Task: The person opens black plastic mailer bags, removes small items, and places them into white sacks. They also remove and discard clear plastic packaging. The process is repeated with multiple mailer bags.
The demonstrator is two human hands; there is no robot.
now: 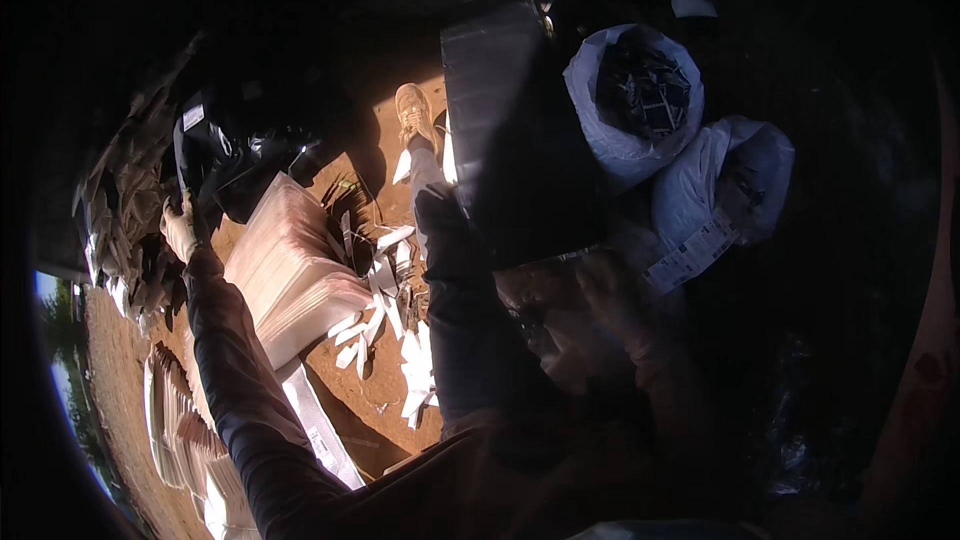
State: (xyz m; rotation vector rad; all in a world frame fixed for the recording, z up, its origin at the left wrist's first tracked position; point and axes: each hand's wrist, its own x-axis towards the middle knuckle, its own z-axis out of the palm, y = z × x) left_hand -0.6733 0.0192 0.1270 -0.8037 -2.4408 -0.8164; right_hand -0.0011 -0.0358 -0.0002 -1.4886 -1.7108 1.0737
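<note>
My left hand (184, 229) is far out to the left, its thumb and fingers on the lower edge of a black plastic packet (195, 146) with a white label. In deep shadow, my right hand (604, 289) looks blurred near the lower edge of a large black plastic-covered surface (499, 127). Whether its fingers hold anything is too dark to see. Just below that surface lies some crumpled clear or brownish plastic (555, 330).
Thick pale paper-like stacks (281, 266) stand between my left arm and leg. White scraps (386, 292) litter the brown ground (367, 405). Two white plastic sacks (581, 90) (686, 180) stand right, a printed label strip (694, 251) beside them. Crumpled packets (124, 217) are heaped left.
</note>
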